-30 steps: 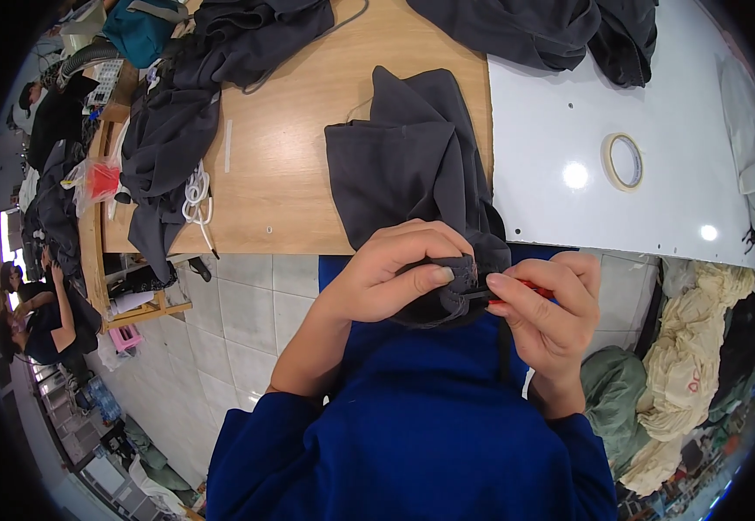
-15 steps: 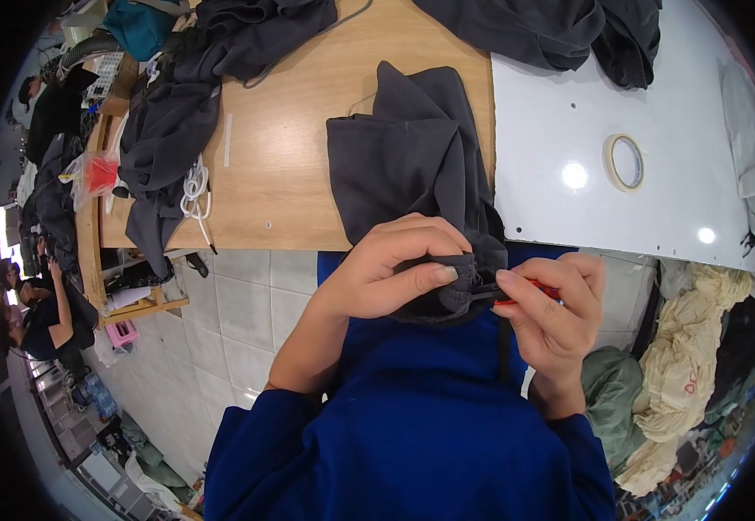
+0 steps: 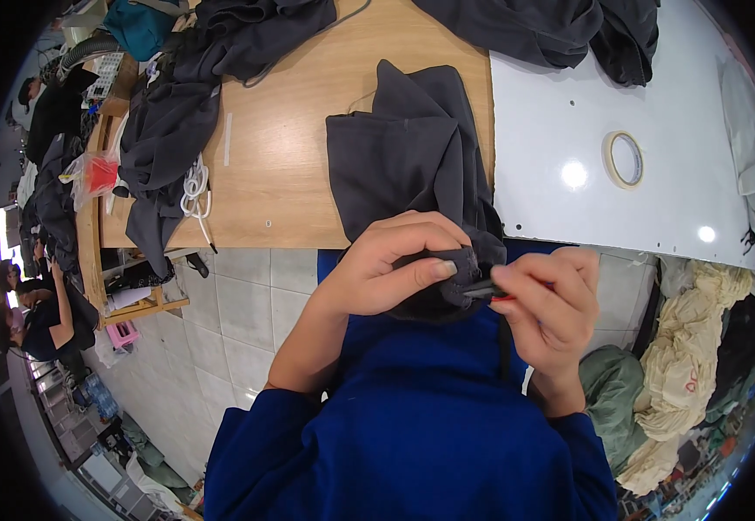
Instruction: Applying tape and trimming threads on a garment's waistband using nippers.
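A dark grey garment (image 3: 408, 156) lies on the wooden table (image 3: 290, 122) and hangs over its near edge. My left hand (image 3: 390, 265) grips a bunched fold of this garment close to my chest. My right hand (image 3: 547, 300) holds a small tool with a red handle (image 3: 492, 293) against that fold. The tool's tip is hidden between my fingers and the cloth.
More dark garments (image 3: 195, 95) are piled at the table's left and far side (image 3: 551, 26). A tape roll (image 3: 625, 159) lies on the white board (image 3: 655, 200). White cord (image 3: 193, 187) lies by the left pile. Cloth heaps (image 3: 690, 365) sit on the floor at right. Other people (image 3: 34, 317) work at left.
My hands stay at the fold, and the fingers have shifted slightly along it. The garment on the table has barely moved.
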Tool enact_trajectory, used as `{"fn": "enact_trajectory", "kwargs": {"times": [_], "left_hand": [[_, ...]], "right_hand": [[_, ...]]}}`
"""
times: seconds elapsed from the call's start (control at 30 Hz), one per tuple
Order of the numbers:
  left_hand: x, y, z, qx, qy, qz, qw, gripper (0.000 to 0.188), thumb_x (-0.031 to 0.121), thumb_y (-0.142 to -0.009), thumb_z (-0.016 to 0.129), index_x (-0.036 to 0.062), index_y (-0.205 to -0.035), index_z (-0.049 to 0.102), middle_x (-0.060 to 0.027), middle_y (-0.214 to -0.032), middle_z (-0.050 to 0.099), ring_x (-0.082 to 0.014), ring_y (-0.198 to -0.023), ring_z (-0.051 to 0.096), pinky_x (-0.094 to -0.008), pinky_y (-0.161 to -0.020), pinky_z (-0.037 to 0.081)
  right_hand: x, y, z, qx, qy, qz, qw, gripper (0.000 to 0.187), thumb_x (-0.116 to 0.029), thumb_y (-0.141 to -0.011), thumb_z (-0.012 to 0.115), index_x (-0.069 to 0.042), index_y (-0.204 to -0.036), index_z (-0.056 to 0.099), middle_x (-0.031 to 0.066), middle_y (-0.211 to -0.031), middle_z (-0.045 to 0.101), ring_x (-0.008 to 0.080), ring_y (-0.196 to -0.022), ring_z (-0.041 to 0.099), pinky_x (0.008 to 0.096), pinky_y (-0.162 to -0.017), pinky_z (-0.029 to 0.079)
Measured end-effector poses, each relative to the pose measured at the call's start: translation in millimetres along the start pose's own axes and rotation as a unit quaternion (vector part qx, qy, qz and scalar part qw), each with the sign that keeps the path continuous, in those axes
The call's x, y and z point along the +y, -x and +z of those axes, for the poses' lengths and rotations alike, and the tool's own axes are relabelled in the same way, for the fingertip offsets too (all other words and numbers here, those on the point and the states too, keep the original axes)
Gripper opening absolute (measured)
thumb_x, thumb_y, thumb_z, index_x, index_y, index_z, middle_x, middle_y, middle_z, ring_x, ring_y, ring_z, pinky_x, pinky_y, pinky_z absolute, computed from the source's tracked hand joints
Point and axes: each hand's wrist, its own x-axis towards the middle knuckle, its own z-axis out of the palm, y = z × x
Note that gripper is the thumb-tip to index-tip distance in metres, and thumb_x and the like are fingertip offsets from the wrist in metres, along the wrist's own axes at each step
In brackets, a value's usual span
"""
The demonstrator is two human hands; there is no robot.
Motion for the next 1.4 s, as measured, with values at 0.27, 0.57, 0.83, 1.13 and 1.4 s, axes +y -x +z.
{"fn": "enact_trajectory", "kwargs": {"times": [0.27,0.57,0.83,1.13,1.4], "left_hand": [[-8,1,7,0.086,-0.097,0.035,0.991,0.012,0.006,-0.084,0.059,-0.0028,-0.092,0.06,-0.0114,-0.109,0.053,-0.0176,-0.098,0.051,-0.027,-0.084,0.04],[-4,6,13,0.126,0.076,-0.094,0.985,0.008,0.005,-0.09,0.054,-0.0008,-0.096,0.056,-0.0024,-0.089,0.06,-0.0053,-0.081,0.052,-0.02,-0.075,0.042],[-4,14,4,0.151,0.081,-0.017,0.985,0.006,-0.002,-0.084,0.058,-0.0011,-0.089,0.055,-0.0072,-0.092,0.061,-0.0067,-0.081,0.054,-0.02,-0.072,0.042],[8,11,12,0.155,-0.097,0.054,0.982,0.01,-0.008,-0.076,0.058,-0.002,-0.08,0.05,-0.0166,-0.085,0.061,-0.0135,-0.071,0.053,-0.023,-0.064,0.042],[11,8,17,0.188,-0.188,0.071,0.961,0.016,-0.003,-0.065,0.067,0.0023,-0.071,0.054,-0.0118,-0.076,0.063,-0.02,-0.062,0.057,-0.0253,-0.057,0.045]], "right_hand": [[-7,-1,27,0.041,-0.078,0.089,0.992,0.04,-0.022,-0.058,0.083,-0.006,-0.09,0.067,0.0046,-0.076,0.058,0.0197,-0.066,0.05,0.0276,-0.057,0.038],[-1,6,37,0.105,-0.011,0.0,0.994,0.023,-0.011,-0.058,0.08,-0.008,-0.077,0.067,0.0006,-0.064,0.058,0.0172,-0.059,0.05,0.0276,-0.056,0.037],[-6,14,8,-0.142,-0.244,0.124,0.951,0.036,-0.021,-0.058,0.083,-0.006,-0.084,0.063,0.0021,-0.067,0.054,0.0164,-0.06,0.049,0.0266,-0.056,0.038],[0,6,9,0.001,-0.074,0.097,0.992,0.042,-0.008,-0.062,0.074,-0.008,-0.104,0.066,0.0052,-0.082,0.056,0.0194,-0.069,0.051,0.0295,-0.061,0.039],[-4,5,1,0.011,0.03,0.064,0.997,0.041,-0.014,-0.06,0.076,-0.012,-0.101,0.069,0.0018,-0.081,0.055,0.0166,-0.069,0.048,0.0287,-0.064,0.034]]}}
